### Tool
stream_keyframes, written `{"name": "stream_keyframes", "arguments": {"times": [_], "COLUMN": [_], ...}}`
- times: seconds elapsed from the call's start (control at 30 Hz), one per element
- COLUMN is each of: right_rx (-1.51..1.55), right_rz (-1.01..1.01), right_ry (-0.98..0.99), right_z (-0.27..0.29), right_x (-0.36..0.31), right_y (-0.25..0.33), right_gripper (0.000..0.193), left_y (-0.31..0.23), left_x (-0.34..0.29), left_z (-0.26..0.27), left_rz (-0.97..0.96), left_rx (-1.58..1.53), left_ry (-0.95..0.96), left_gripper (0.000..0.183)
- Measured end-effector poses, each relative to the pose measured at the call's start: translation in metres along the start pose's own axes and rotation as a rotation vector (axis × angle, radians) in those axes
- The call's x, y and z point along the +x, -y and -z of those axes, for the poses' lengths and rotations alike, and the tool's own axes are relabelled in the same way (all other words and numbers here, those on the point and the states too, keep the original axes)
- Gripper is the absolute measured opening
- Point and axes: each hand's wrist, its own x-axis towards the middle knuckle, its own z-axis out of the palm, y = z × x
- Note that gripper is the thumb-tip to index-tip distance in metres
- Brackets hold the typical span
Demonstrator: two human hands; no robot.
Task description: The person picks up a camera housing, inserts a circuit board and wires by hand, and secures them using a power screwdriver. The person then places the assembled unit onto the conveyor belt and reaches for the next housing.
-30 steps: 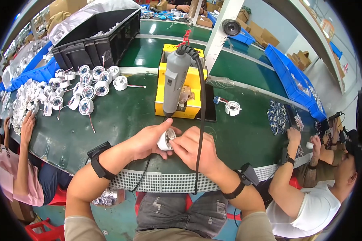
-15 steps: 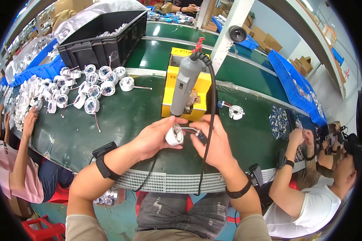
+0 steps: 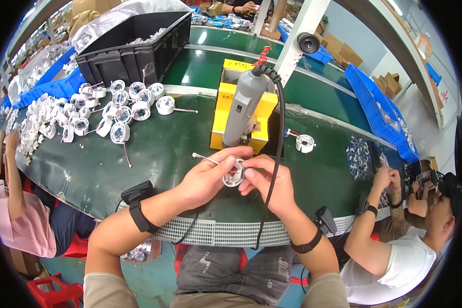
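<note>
My left hand (image 3: 210,179) is closed around a round white plastic housing (image 3: 229,179), its open side facing up. A thin wire with a small white connector (image 3: 196,155) sticks out past that hand's thumb. From the other side, my right hand (image 3: 273,185) has its thumb and index finger pressed together at the housing's inside. The small circuit board there is mostly covered by the fingertips. Just beyond my hands, a grey electric screwdriver (image 3: 244,105) stands tilted at a yellow holder (image 3: 222,120); its black cable (image 3: 278,154) hangs down in front of my right hand.
Several white housings (image 3: 122,115) with wires lie at left, near a black crate (image 3: 119,60). Another housing (image 3: 305,143) sits right of the holder. Small circuit boards (image 3: 359,157) are piled farther right, by a blue bin (image 3: 377,115). Co-workers' hands work on both sides.
The circuit board in my right fingers has moved from beside the housing into it. The housing has turned its open side upward, and the connector wire now points left.
</note>
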Motion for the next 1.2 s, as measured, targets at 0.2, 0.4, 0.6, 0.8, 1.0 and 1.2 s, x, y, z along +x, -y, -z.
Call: {"name": "stream_keyframes", "arguments": {"times": [0.2,0.4,0.6,0.8,1.0,1.2], "right_rx": [-0.599,-0.774,-0.046,-0.561,-0.705,-0.251], "right_rz": [0.317,0.554,0.043,0.211,0.378,0.61], "right_ry": [-0.132,-0.137,-0.065,-0.137,-0.204,-0.07], "right_z": [-0.005,-0.005,0.0,0.004,-0.013,-0.026], "right_x": [-0.006,-0.005,0.0,0.003,0.043,0.084], "right_y": [-0.006,0.0,-0.01,-0.009,0.009,0.001], "right_gripper": [0.013,0.023,0.033,0.011,0.068,0.053], "left_y": [0.006,0.007,0.007,-0.003,0.004,0.008], "left_x": [0.0,0.0,-0.002,0.002,0.004,0.004], "left_z": [-0.001,0.001,-0.01,0.003,0.011,0.013], "left_rz": [-0.015,0.007,-0.029,0.149,0.309,0.28], "left_rx": [-0.031,-0.044,-0.061,0.457,0.496,0.49], "left_ry": [0.013,0.087,0.075,-0.024,-0.188,-0.25], "left_gripper": [0.039,0.046,0.055,0.053,0.039,0.034]}}
